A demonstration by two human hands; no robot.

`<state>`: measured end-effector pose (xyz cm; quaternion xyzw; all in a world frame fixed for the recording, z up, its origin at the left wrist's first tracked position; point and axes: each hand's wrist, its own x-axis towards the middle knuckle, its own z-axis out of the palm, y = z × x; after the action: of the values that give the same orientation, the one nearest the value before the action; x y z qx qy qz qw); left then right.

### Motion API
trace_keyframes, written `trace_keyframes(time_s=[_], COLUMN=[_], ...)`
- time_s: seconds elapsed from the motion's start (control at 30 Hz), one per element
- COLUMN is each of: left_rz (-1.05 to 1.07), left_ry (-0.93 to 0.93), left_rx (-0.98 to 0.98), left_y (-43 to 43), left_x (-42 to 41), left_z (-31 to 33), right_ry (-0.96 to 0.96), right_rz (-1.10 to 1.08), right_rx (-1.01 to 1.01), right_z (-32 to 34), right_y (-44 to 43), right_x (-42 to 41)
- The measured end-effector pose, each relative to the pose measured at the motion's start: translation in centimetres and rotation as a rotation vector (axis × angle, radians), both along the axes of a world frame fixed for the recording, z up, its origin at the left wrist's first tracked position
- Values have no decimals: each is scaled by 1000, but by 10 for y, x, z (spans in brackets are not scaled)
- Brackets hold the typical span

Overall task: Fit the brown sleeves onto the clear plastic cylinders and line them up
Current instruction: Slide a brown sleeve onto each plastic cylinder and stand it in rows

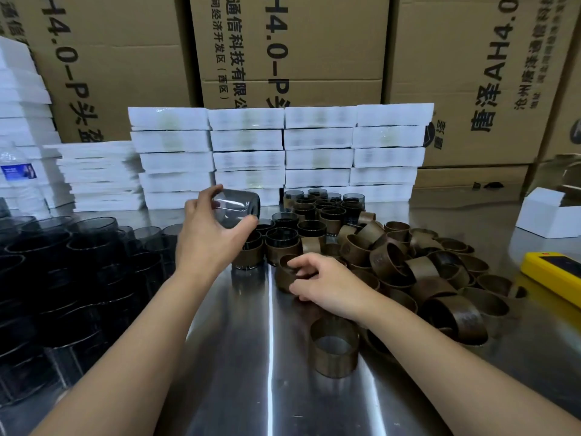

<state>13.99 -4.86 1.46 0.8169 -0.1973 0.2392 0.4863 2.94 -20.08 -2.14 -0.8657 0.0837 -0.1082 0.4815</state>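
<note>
This was a packing workshop or warehouse floor. Tall printed shipping cartons walled the back from ten to two o'clock, with stacks of flat white boxes ranked before them at twelve. A stainless steel worktable carried goods in bulk: clear cylinders massed at nine o'clock, loose brown sleeves heaped at three, and a yellow handheld device beyond them.

Print on white boxes blurred, yellow device cut by edge, brown sleeve partly under right hand
</note>
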Motion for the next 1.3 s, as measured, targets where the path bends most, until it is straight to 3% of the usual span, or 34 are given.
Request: trace_keyframes(time_s=[0.2,0.33,0.43,0.77,0.93,1.1,1.3], left_rz=[-328,-438,-514,-853,-908,-914,-1022], left_ry=[502,671,712,721,732,811,762], left_rx=[-522,-699,-712,-550,-536,-648,-542], left_y=[-13,-23,-30,-42,-41,-41,-39], left_x=[-5,-7,-8,-19,-18,-18,-15], left_z=[-1,-10,-23,-45,-46,-44,-49], right_ry=[-245,-485,-559,-483,-443,-446,-493], right_rz=[-134,-251,-320,-351,-308,-266,-215], right_rx=[-40,-86,-44,21,-66,-166,-248], right_z=[1,8,11,17,11,8,10], right_y=[-2,-4,-7,-4,-1,-1,2], right_x=[2,-2,-4,-4,-1,-3,-9])
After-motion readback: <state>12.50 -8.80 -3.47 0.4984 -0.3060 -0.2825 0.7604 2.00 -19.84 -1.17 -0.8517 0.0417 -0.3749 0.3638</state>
